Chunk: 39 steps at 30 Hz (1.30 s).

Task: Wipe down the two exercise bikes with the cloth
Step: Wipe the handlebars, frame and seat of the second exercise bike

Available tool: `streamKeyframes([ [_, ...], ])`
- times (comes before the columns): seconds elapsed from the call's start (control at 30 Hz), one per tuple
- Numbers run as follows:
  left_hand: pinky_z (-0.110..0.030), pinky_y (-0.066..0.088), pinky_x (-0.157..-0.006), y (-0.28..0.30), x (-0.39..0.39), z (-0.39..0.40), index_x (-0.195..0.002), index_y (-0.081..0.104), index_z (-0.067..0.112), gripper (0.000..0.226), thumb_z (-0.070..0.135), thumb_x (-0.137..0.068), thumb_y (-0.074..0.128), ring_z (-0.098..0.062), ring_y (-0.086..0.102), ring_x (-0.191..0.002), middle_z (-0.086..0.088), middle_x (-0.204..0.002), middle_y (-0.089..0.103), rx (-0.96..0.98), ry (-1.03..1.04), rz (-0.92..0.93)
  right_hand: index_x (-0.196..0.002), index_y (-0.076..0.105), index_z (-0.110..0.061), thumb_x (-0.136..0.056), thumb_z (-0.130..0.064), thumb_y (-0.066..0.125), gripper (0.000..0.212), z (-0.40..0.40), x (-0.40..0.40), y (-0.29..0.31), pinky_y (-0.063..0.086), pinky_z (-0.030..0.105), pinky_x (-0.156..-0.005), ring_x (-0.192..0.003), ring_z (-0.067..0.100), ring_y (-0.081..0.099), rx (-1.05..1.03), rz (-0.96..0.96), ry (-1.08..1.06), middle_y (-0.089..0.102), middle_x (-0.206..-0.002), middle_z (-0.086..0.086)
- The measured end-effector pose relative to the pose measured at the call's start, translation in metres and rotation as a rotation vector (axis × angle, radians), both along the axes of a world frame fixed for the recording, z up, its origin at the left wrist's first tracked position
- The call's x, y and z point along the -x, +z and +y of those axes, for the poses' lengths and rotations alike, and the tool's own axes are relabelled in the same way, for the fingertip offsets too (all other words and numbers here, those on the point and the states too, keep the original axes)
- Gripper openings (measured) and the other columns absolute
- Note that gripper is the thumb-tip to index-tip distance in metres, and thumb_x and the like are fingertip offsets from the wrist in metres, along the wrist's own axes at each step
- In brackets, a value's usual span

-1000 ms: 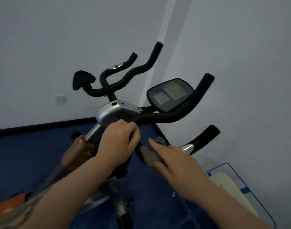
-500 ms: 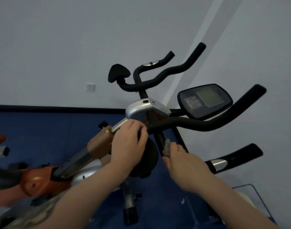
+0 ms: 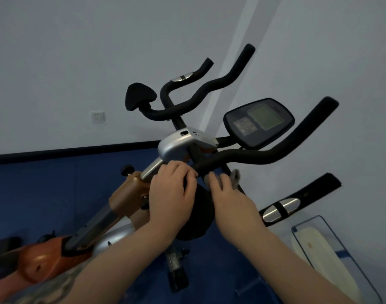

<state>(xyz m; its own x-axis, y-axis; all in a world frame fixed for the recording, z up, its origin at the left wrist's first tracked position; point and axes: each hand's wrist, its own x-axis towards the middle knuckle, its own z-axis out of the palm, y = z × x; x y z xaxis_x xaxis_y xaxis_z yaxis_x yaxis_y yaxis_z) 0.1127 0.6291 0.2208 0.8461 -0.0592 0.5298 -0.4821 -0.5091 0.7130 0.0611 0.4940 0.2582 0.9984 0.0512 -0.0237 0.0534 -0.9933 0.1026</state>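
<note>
From the head camera, an exercise bike [image 3: 126, 194] stands in the middle of the picture, on a blue floor [image 3: 34, 194] and before a pale wall [image 3: 78, 51]. Its frame is orange-brown, with a silver cover [image 3: 178, 143] at the top of the stem. Black foam handlebars [image 3: 275, 154] bend up to the right, and a dark console [image 3: 259, 122] with a grey-green screen sits above them. A lower black grip [image 3: 301, 200] at the right carries a silver sensor plate.

The left hand [image 3: 172, 194] lies on the stem just below the silver cover, with its fingers curled over the place where the handlebar begins. The right hand [image 3: 229, 198] is just beside it and presses a grey cloth [image 3: 234, 177] against the black bar under the handlebars. The cloth is small and crumpled; only one fluffy end shows past the fingertips, the rest is hidden under the hand. Its fingers look bent around the cloth.

Behind, farther from the camera, the black handlebars of a second bike [image 3: 200, 95] rise, with a black pad at their left end. At the near right corner stands a clear container [image 3: 332, 255] with something cream-coloured inside. A white socket [image 3: 97, 116] is on the wall at the left.
</note>
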Motion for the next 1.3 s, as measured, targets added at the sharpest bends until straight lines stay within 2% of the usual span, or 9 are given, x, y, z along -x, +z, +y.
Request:
streamKeyframes([
  [0.17,-0.015,0.041,-0.064,0.0,0.001,0.005,-0.085,0.057,0.034,0.014,0.03,-0.096,0.05,-0.002,0.058,-0.078,0.014,-0.081,0.059,0.47,0.008,0.385,-0.138,0.041,-0.037,-0.096,-0.03,0.054,0.044,-0.033,0.014,0.024,0.048,0.026,-0.085,-0.112,0.009,0.053,-0.302,0.084,0.166,0.028,-0.142,-0.02],
  [0.3,-0.026,0.04,-0.065,-0.004,-0.009,0.007,-0.083,0.059,0.026,0.014,0.024,-0.096,0.053,0.001,0.057,-0.072,0.009,-0.079,0.062,0.632,-0.023,0.597,-0.128,0.061,-0.03,-0.09,-0.028,0.059,0.038,-0.025,-0.02,0.044,0.045,0.03,-0.088,-0.112,0.019,0.048,-0.215,-0.201,0.306,0.05,-0.139,-0.008],
  [0.5,-0.042,0.048,-0.074,-0.006,-0.01,0.012,-0.087,0.058,0.025,0.013,0.02,-0.092,0.047,-0.018,0.058,-0.082,0.0,-0.084,0.061,0.596,-0.124,0.655,-0.116,0.069,-0.028,-0.092,-0.025,0.061,0.026,-0.014,-0.063,0.04,0.048,0.038,-0.069,-0.089,0.027,0.053,0.095,-0.219,0.344,0.066,-0.118,-0.002],
  [0.6,-0.04,0.048,-0.071,-0.005,-0.01,0.012,-0.087,0.058,0.023,0.014,0.017,-0.092,0.048,-0.018,0.058,-0.08,0.0,-0.083,0.06,0.609,-0.134,0.661,-0.112,0.07,-0.028,-0.091,-0.027,0.065,0.023,-0.024,-0.063,0.046,0.046,0.035,-0.07,-0.092,0.024,0.049,-0.046,-0.318,0.141,0.065,-0.114,-0.005],
  [0.77,-0.037,0.046,-0.07,-0.004,-0.01,0.012,-0.088,0.058,0.022,0.013,0.015,-0.093,0.048,-0.014,0.057,-0.077,0.001,-0.083,0.059,0.598,-0.15,0.651,-0.119,0.065,-0.036,-0.094,-0.04,0.052,0.029,-0.005,-0.069,0.043,0.044,0.029,-0.072,-0.1,0.016,0.047,-0.04,-0.072,0.286,0.06,-0.116,-0.012],
  [0.9,-0.039,0.047,-0.069,-0.003,-0.01,0.012,-0.087,0.057,0.024,0.014,0.016,-0.092,0.047,-0.015,0.057,-0.076,0.002,-0.081,0.059,0.596,-0.148,0.658,-0.112,0.062,-0.041,-0.096,-0.041,0.05,0.02,-0.02,-0.084,0.058,0.039,0.031,-0.072,-0.092,0.013,0.04,0.03,-0.125,0.107,0.058,-0.114,-0.016],
  [1.0,-0.041,0.047,-0.069,-0.004,-0.01,0.012,-0.088,0.057,0.024,0.013,0.016,-0.092,0.047,-0.017,0.057,-0.076,0.0,-0.081,0.059,0.604,-0.148,0.657,-0.105,0.055,-0.037,-0.091,-0.036,0.058,0.014,0.007,-0.089,0.042,0.037,0.032,-0.069,-0.09,0.011,0.035,-0.041,-0.071,0.255,0.057,-0.102,-0.016],
  [1.2,-0.045,0.048,-0.069,0.0,-0.008,0.013,-0.087,0.057,0.027,0.015,0.032,-0.083,0.043,-0.018,0.058,-0.074,0.0,-0.079,0.059,0.586,-0.151,0.685,-0.099,0.064,-0.035,-0.091,-0.041,0.059,0.011,-0.014,-0.124,0.068,0.041,0.038,-0.09,-0.11,0.015,0.043,-0.081,0.165,0.115,0.051,-0.121,-0.011],
  [1.3,-0.043,0.047,-0.068,-0.001,-0.007,0.013,-0.087,0.056,0.028,0.013,0.03,-0.085,0.044,-0.017,0.056,-0.071,0.001,-0.078,0.059,0.588,-0.137,0.673,-0.098,0.065,-0.036,-0.09,-0.043,0.058,0.012,-0.001,-0.126,0.058,0.039,0.038,-0.091,-0.108,0.015,0.046,-0.059,0.218,0.231,0.05,-0.12,-0.011],
])
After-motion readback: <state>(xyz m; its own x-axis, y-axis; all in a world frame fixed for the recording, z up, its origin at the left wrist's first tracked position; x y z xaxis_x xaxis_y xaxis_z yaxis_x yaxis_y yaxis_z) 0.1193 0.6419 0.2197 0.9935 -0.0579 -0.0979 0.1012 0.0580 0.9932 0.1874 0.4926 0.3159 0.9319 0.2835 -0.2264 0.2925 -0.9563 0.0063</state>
